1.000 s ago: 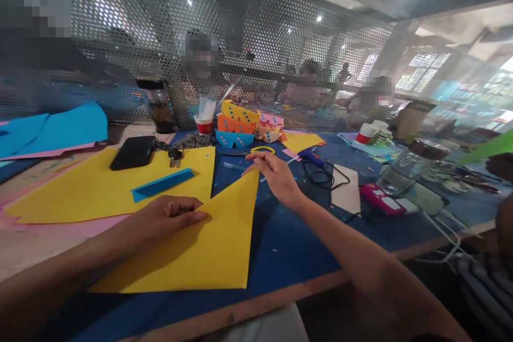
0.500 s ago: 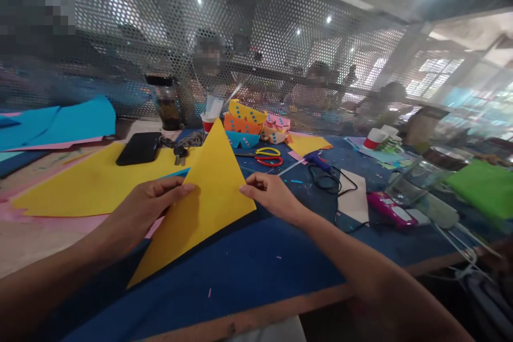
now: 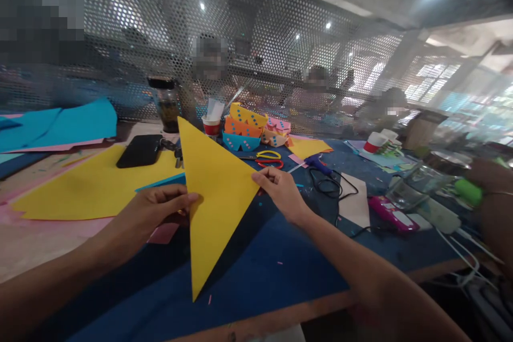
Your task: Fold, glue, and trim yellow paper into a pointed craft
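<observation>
A yellow paper triangle (image 3: 212,192) is held off the blue table (image 3: 256,267), one point up and one point down. My left hand (image 3: 154,214) pinches its left edge about halfway along. At the triangle's right corner my right hand (image 3: 280,189) grips the paper with its fingertips. Both arms reach in from the bottom of the view.
A large yellow sheet (image 3: 92,184) with a blue strip lies at the left, a black phone (image 3: 140,150) and keys on it. Scissors (image 3: 268,159), a glue gun (image 3: 318,164) with cord, a red cup (image 3: 211,127), coloured paper crowns (image 3: 244,128) and a mesh screen (image 3: 256,48) lie beyond. Another person's hand (image 3: 487,181) is at the right.
The triangle lay flat on the table a second ago. Both hands have lifted it and turned it clockwise, so its long point now hangs down.
</observation>
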A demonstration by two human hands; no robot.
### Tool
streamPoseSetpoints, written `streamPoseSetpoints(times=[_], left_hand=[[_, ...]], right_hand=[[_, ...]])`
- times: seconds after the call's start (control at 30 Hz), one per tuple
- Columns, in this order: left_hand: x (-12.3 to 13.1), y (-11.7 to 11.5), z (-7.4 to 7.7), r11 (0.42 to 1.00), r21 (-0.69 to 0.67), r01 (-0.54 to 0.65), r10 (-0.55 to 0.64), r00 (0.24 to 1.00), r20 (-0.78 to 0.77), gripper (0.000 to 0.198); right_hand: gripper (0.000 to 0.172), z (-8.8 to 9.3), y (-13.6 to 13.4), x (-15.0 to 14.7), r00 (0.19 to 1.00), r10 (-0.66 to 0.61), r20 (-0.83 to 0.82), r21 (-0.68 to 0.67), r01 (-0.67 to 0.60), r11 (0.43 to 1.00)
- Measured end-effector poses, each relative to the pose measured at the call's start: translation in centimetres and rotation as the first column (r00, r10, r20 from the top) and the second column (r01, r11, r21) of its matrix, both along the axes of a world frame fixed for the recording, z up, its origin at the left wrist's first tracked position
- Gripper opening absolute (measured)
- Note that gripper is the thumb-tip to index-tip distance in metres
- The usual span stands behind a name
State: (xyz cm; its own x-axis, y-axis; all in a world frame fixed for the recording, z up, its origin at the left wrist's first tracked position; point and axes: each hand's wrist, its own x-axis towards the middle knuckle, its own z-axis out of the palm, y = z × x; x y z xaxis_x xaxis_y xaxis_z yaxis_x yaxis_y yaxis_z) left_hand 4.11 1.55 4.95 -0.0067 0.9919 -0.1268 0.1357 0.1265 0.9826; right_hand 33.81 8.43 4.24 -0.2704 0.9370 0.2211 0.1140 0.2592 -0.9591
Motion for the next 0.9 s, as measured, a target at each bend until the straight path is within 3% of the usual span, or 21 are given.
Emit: streamPoseSetpoints(times=[0.4,0.57,0.9], left_hand=[[-0.3,0.4,-1.3,0.997,-0.059,0.057,-0.068,0.98,-0.189,0.059],[-0.5,0.7,-2.5,0.995,-0.058,0.084,-0.093,0.98,-0.175,0.066],[-0.5,0.4,-2.7,0.989,-0.066,0.129,-0.139,0.972,-0.188,0.069]], right_hand=[[0.064,0.0,0.4,0.4,0.997,-0.077,0.0,0.063,0.077,0.995],[0.064,0.1,0.5,0.4,0.996,-0.087,-0.003,0.059,0.087,0.994],[0.065,0.3,0.6,0.6,0.997,-0.078,-0.012,0.055,0.078,0.995]])
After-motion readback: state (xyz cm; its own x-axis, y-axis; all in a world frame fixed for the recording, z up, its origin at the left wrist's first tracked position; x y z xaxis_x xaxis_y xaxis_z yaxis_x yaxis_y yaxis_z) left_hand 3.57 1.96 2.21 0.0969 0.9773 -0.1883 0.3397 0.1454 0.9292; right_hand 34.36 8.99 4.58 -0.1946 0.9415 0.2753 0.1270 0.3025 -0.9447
